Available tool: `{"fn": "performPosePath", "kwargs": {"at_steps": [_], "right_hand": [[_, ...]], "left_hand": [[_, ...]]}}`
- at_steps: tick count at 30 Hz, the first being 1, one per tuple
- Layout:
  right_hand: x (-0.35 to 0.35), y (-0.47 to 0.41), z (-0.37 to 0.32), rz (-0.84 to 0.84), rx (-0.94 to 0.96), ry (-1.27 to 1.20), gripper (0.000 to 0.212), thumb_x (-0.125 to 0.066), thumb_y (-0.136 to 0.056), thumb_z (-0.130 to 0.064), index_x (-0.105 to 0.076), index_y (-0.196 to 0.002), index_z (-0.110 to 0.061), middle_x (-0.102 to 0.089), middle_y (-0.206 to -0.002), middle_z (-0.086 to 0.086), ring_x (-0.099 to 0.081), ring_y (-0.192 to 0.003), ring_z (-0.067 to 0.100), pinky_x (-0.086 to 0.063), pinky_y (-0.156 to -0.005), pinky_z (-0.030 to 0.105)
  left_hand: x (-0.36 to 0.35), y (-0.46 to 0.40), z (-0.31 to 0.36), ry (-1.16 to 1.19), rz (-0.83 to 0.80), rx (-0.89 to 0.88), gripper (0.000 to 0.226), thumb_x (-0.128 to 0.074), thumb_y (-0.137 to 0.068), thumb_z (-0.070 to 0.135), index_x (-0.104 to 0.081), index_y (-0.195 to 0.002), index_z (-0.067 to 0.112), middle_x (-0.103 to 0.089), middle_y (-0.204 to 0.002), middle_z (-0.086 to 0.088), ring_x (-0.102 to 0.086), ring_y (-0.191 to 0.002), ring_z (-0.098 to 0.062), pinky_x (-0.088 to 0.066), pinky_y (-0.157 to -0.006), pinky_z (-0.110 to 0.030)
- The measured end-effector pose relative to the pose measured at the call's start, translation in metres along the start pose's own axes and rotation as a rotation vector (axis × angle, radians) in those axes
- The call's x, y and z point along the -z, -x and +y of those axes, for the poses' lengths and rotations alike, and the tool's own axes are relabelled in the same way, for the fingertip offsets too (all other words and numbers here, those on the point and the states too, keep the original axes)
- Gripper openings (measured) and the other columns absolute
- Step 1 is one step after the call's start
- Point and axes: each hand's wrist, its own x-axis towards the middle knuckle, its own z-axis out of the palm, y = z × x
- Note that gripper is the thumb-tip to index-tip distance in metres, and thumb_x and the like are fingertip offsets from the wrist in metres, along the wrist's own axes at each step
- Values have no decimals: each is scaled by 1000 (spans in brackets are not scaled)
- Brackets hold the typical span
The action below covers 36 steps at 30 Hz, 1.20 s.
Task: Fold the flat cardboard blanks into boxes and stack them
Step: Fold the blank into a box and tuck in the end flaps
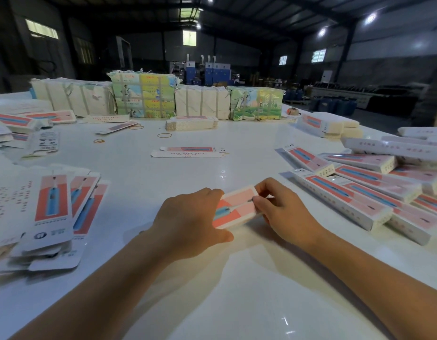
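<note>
A pink and red cardboard box [237,207] with a blue toothbrush print sits between my hands, just above the white table [237,290]. My left hand [190,222] grips its near end, thumb underneath. My right hand [281,212] pinches the far end with curled fingers. Flat blanks [53,207] of the same print lie in a loose pile at the left. Folded boxes [359,192] lie side by side and overlapping at the right.
One flat blank [190,152] lies alone mid-table. A banded stack of blanks [191,123] and strapped paper bundles [143,96] stand at the back. Rubber bands [164,135] lie loose. More boxes [328,126] sit at the far right.
</note>
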Motion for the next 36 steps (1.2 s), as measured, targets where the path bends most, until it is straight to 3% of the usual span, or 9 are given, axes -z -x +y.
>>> {"fn": "performPosePath", "kwargs": {"at_steps": [7, 9, 11, 14, 16, 21, 24, 28, 36], "right_hand": [[5, 2, -9, 154, 140, 38, 7, -57, -92, -16, -58, -98, -17, -55, -106, 2, -54, -84, 10, -41, -71, 16], [5, -2, -9, 288, 112, 25, 45, -65, -87, -26, -47, -127, -25, -40, -124, -4, -47, -96, 8, -42, -80, 15], [7, -6, -9, 203, -133, -362, 72, -70, -83, -28, -29, -142, -28, -44, -132, -2, -53, -109, 15, -51, -89, 33], [9, -10, -10, -78, -359, -1111, 34, -64, -79, -12, -60, -112, -7, -69, -102, 15, -67, -95, 32, -58, -77, 46], [5, -8, -10, 14, -272, -948, 10, -56, -87, -5, -67, -86, -4, -72, -79, 11, -69, -77, 27, -60, -66, 35], [-3, 4, -6, 115, 219, 217, 25, -35, -101, -30, -47, -79, -32, -59, -72, -11, -59, -65, 4, -43, -56, 13], [-6, 5, -6, 111, 138, -26, 39, -31, -97, -47, -60, -93, -21, -68, -88, -2, -63, -75, 8, -53, -70, 22], [-1, 1, -18, 22, -46, -620, 46, -37, -101, -22, -75, -75, -18, -73, -82, 4, -70, -76, 16, -58, -67, 29], [5, -2, -18, -29, -110, -977, 41, -46, -90, -2, -79, -75, -21, -74, -81, 2, -71, -75, 16, -57, -67, 26]], "left_hand": [[-1, 3, 3, 28, 148, 7, 69, -56, -74, 69, -35, -129, 34, -52, -118, 14, -57, -96, -12, -41, -69, -22], [0, 2, 5, 76, 192, 40, 71, -57, -74, 68, -34, -131, 33, -52, -118, 14, -57, -99, -12, -45, -72, -24], [0, 1, 8, 113, 193, 56, 72, -57, -74, 68, -34, -133, 34, -52, -120, 15, -56, -101, -12, -44, -72, -24], [-1, 1, 12, 111, 173, 44, 74, -56, -75, 68, -31, -135, 34, -50, -122, 15, -54, -103, -13, -36, -70, -23], [-4, 1, 14, 94, 175, 30, 72, -55, -75, 68, -32, -134, 33, -50, -120, 14, -55, -102, -13, -35, -69, -23], [-10, 1, 18, 11, 216, 9, 76, -47, -77, 71, -34, -136, 25, -52, -121, 9, -56, -102, -13, -37, -71, -20], [-6, 3, 19, -44, 275, 5, 77, -43, -74, 74, -40, -131, 22, -58, -114, 6, -60, -95, -14, -37, -66, -20], [0, 4, 20, -89, 385, -76, 73, -45, -69, 67, -65, -104, 7, -67, -77, -5, -63, -58, -22, -38, -45, -23], [4, 2, 16, -140, 422, -67, 71, -57, -65, 65, -65, -105, 8, -67, -79, -5, -63, -60, -23, -37, -46, -22]]}}
